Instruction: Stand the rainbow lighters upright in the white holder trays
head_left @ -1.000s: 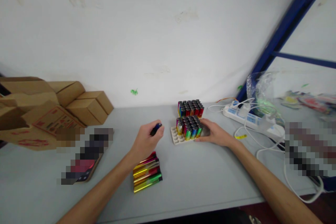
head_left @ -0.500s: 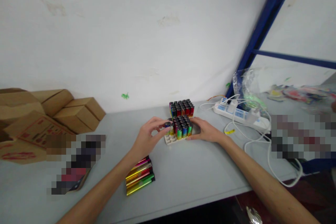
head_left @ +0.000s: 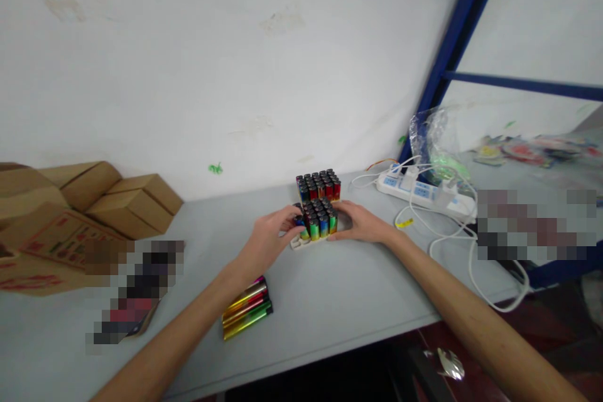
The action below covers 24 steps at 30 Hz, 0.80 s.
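A white tray stands on the grey table, partly filled with upright rainbow-coloured lighters. My left hand pinches one dark-capped lighter at the tray's left side, its base down among the tray's slots. My right hand rests flat against the tray's right side, steadying it. Behind it stands a second, full tray of lighters. Several loose lighters lie side by side near my left forearm.
Cardboard boxes are piled at the left against the white wall. A white power strip with cables and a plastic bag sit at the right, beside a blue frame. The table's front edge is close below my arms.
My left hand carried the lighter from mid-table right to the tray and lowered it at the tray's left side. My right hand stayed on the tray. The view shifted right.
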### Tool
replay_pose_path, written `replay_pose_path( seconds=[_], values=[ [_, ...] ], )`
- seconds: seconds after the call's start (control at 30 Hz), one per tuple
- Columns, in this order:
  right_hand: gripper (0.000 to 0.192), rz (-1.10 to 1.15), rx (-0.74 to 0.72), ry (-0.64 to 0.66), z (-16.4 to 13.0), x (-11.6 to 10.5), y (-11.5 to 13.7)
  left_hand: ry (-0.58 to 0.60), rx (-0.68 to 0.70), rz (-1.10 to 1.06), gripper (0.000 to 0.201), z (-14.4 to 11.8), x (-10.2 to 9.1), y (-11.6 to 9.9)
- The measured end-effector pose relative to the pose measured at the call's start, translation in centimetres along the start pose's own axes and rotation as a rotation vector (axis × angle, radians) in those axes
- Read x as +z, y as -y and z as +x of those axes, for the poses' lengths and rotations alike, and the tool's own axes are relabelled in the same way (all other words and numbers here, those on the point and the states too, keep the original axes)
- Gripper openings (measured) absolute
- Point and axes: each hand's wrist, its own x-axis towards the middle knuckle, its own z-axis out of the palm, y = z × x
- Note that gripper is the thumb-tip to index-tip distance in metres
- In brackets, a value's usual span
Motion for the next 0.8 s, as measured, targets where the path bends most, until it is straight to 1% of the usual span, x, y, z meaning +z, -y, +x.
replay_pose_path(
  seconds=[0.13,0.23,0.37,0.43,0.53,0.63,0.73,0.8],
  values=[
    [0.079,-0.016,-0.003,0.001,0.0,0.0,-0.1,-0.038,0.051,0.124,0.018,0.0,-0.3,0.3],
    [0.076,-0.015,-0.007,0.005,0.0,0.0,-0.1,-0.036,0.057,0.149,0.018,-0.1,-0.2,0.3],
    [0.076,-0.014,-0.012,-0.002,0.0,0.0,-0.1,0.025,0.02,0.113,0.028,-0.1,-0.1,-0.5],
    [0.076,-0.005,-0.013,-0.002,0.0,-0.1,0.0,0.053,0.002,0.142,0.034,0.0,-0.3,-0.8],
    [0.076,-0.001,-0.006,0.007,0.0,-0.1,0.1,0.1,-0.003,0.221,0.038,0.4,-0.8,-0.8],
    [0.076,-0.008,-0.005,0.014,0.0,-0.1,0.0,0.156,-0.011,0.229,0.044,0.8,-1.3,-0.5],
    [0.077,-0.001,-0.004,0.009,0.0,0.0,-0.1,0.192,-0.024,0.197,0.046,1.3,-1.5,-0.8],
    [0.077,0.002,-0.003,0.003,0.0,0.0,-0.2,0.194,-0.016,0.187,0.045,1.4,-1.2,-1.2]
  ],
)
